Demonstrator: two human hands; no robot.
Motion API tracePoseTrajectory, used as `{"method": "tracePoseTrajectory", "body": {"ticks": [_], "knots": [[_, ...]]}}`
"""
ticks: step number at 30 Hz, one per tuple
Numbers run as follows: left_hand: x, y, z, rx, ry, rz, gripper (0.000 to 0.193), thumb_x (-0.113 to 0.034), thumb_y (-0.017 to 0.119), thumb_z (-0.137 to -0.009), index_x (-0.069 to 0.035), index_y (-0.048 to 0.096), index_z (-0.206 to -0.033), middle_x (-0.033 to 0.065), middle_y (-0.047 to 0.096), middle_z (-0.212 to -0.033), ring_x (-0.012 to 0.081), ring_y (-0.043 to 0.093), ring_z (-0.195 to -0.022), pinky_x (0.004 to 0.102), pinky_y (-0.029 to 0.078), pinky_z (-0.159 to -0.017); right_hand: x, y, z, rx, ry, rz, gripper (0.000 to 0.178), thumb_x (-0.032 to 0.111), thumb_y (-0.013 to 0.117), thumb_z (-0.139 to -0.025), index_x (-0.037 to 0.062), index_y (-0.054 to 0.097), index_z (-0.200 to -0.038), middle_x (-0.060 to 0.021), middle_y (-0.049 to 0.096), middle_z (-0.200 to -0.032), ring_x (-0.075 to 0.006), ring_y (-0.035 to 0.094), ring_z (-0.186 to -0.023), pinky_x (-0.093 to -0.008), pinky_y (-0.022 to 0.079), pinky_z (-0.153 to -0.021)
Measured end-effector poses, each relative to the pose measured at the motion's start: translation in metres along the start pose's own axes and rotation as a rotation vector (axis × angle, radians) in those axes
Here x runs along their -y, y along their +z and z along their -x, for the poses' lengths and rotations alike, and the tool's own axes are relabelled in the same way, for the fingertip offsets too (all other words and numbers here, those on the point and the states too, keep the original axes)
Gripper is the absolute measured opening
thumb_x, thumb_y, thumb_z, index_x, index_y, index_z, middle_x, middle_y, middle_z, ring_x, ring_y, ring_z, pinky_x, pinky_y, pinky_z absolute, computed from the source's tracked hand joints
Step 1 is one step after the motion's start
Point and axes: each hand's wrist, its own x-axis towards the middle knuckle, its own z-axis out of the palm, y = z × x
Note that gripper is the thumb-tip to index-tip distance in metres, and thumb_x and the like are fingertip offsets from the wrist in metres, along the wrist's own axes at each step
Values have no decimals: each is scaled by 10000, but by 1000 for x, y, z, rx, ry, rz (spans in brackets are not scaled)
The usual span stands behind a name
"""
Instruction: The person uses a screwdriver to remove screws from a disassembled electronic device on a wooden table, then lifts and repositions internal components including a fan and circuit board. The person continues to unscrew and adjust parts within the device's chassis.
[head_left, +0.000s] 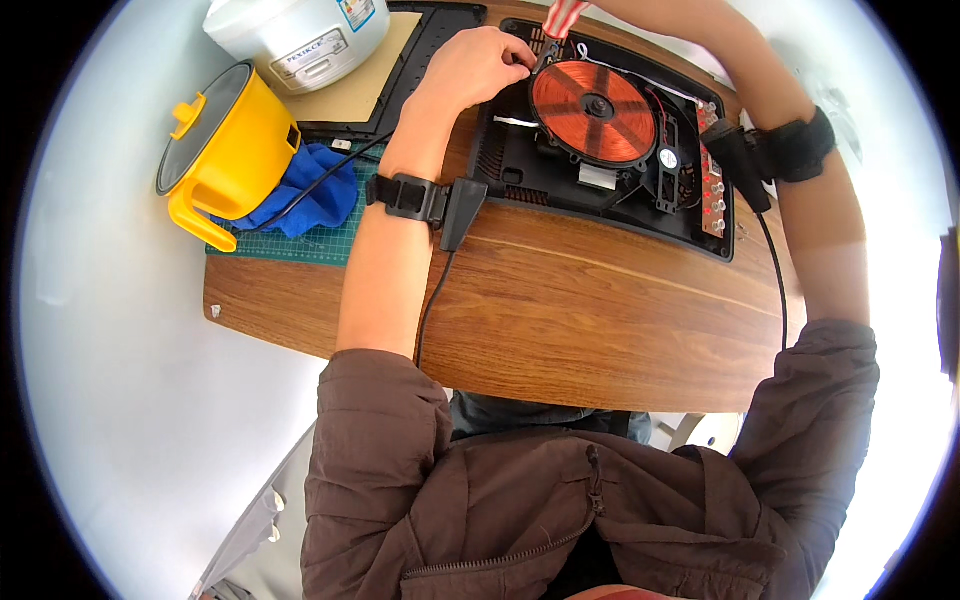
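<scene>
An opened induction cooker with a black housing lies at the far side of the table. Its round copper coil is exposed. My left hand is at the coil's far-left edge, thumb and fingers pinched together; whatever is between them is too small to make out. My right hand is partly cut off by the top edge, by a tool with a red-and-white striped handle. It seems to grip this tool, which points down beside the left fingertips. A dark part is under the tool.
A yellow pot and blue cloth sit on a green cutting mat at the left. Behind them stands a white appliance on brown cardboard. A red circuit strip lines the cooker's right side. Cables hang from both wrist devices.
</scene>
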Motion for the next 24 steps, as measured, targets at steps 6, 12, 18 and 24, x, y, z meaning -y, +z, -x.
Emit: {"method": "tracePoseTrajectory", "body": {"ticks": [6, 12, 18, 24], "knots": [[4, 1, -2, -7, 10, -27, 215, -234, 754, -870, -161, 802, -1067, 76, 711, -846, 266, 678, -808, 392, 533, -749, 12, -4, 12, -68, 5, 9, 428, 264, 577, -970, -46, 575, -1266, -279, 721, -1020, -441, 687, -1003, -496, 536, -890], [12, -13, 12, 40, -72, -61, 192, -248, 728, -887, -190, 797, -1057, 62, 758, -924, 277, 715, -884, 410, 569, -797, 54, -15, 17, -13, -27, -365, 440, 279, 627, -971, -62, 583, -1245, -257, 738, -948, -407, 716, -933, -466, 556, -853], [1, -5, 3, 51, -82, -13, 185, -234, 723, -892, -167, 782, -1054, 64, 756, -934, 276, 715, -893, 410, 568, -802, 23, -10, 5, 28, -32, -57, 436, 134, 586, -925, -59, 544, -1314, -217, 747, -913, -355, 743, -903, -425, 573, -841], [-4, -2, -2, 57, -55, -11, 201, -236, 717, -895, -159, 774, -1071, 64, 760, -956, 281, 716, -916, 419, 568, -815, 35, -24, 25, 38, -50, -235, 429, 145, 598, -928, -33, 559, -1316, -243, 749, -992, -365, 738, -929, -430, 567, -863]]}}
